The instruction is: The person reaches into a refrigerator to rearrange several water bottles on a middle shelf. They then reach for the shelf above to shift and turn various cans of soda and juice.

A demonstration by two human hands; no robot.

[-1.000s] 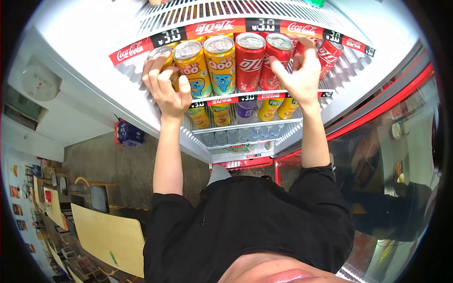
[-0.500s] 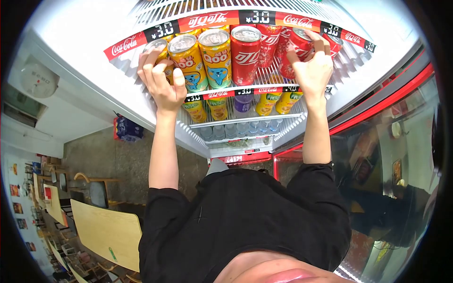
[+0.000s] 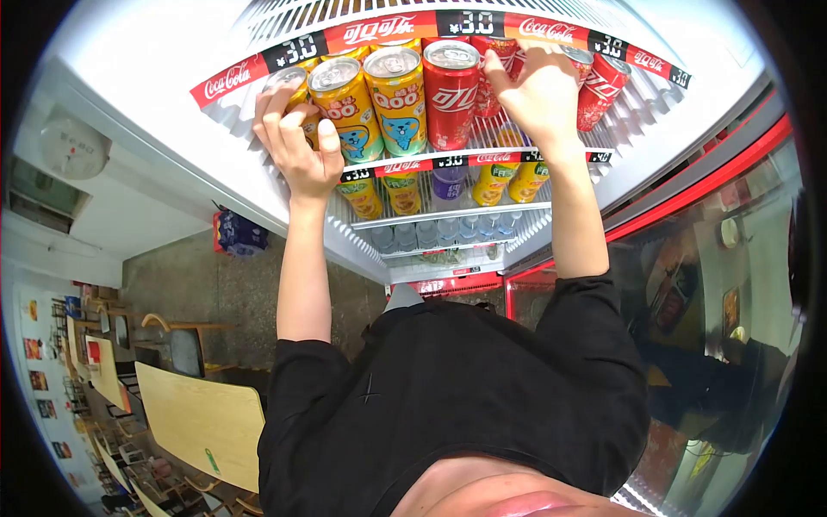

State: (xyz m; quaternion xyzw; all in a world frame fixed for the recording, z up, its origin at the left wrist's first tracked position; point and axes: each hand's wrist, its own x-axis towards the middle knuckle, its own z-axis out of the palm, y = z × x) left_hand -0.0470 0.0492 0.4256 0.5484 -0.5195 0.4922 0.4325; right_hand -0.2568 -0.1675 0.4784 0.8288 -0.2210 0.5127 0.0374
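My left hand (image 3: 297,146) is curled around a yellow drink can (image 3: 290,77) at the left end of the upper fridge shelf, its thumb beside the adjoining Qoo can (image 3: 340,108). Another Qoo can (image 3: 396,103) and a red Coca-Cola can (image 3: 451,95) stand upright along the front. Deeper among the red cans is my right hand (image 3: 544,99), thumb to the left and fingertips partly hidden at the upper price strip. A red can (image 3: 517,65) shows between that thumb and the fingers, mostly covered by the hand. At the right stands another red can (image 3: 600,93).
A price strip (image 3: 379,33) crosses just above the cans. On the shelf below are yellow bottles (image 3: 402,191) and a purple one (image 3: 447,187), with clear bottles (image 3: 448,231) lower down. The glass door (image 3: 680,276) is at the right; a wooden table (image 3: 198,422) stands at the left.
My right hand has moved deeper into the shelf and left, taking a red can back from the front edge. The right-end can shows more fully. My left hand stays on its can.
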